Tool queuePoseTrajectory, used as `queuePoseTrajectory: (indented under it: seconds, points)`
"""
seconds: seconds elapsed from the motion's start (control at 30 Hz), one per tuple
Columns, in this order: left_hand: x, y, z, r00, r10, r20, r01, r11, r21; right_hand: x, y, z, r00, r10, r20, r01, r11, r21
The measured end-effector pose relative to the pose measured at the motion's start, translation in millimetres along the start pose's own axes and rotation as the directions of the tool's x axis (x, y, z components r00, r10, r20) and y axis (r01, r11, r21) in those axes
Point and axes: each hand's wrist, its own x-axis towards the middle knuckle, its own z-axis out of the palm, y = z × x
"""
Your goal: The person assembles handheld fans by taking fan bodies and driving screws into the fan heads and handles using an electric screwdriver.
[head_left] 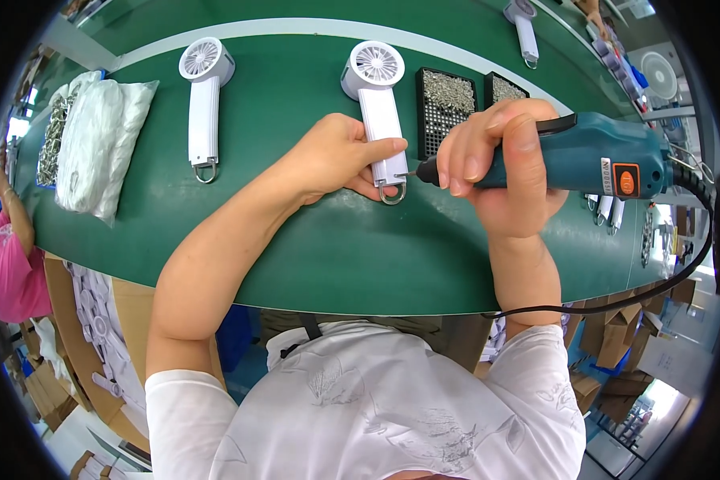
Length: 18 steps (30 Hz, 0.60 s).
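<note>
A white handheld fan [382, 112] lies on the green table, its round grille at the far end and a metal loop [392, 194] at the near end. My left hand [340, 156] grips its handle low down, thumb across the top and fingers around the side. In my right hand [504, 164] is a teal electric screwdriver [592, 152], held nearly level and pointing left. Its thin bit [406, 174] reaches the handle's lower end beside the loop; whether it sits in a screw is too small to tell. A second white fan [204, 112] lies farther left.
Black trays [446, 92] of small metal screws stand behind my right hand. A clear plastic bag [108, 144] lies at the left. The screwdriver's black cord [700, 256] loops down the right side. A cardboard box [96, 336] of white fan parts stands below the table's left edge.
</note>
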Motion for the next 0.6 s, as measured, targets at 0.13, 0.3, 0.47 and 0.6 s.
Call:
queuePoseTrajectory:
  seconds: [0.13, 0.3, 0.47, 0.6]
  points:
    - [3, 3, 1, 1.000, 0.009, -0.005, -0.009, 1.000, 0.002, 0, 7, -5, 0.997, -0.021, 0.076, 0.025, 0.998, -0.052]
    - [3, 5, 4, 1.000, -0.002, 0.006, 0.002, 1.000, 0.017, -5, 7, 8, 0.997, -0.036, 0.065, 0.049, 0.975, -0.217]
    - [-2, 0, 1, 1.000, 0.004, -0.027, -0.003, 1.000, 0.027, -7, 11, 9, 0.998, 0.026, 0.059, -0.010, 0.966, -0.258]
    - [0, 1, 11, 0.999, 0.003, -0.047, 0.000, 0.998, 0.061, -4, 11, 5, 0.999, 0.037, -0.022, -0.041, 0.983, -0.177]
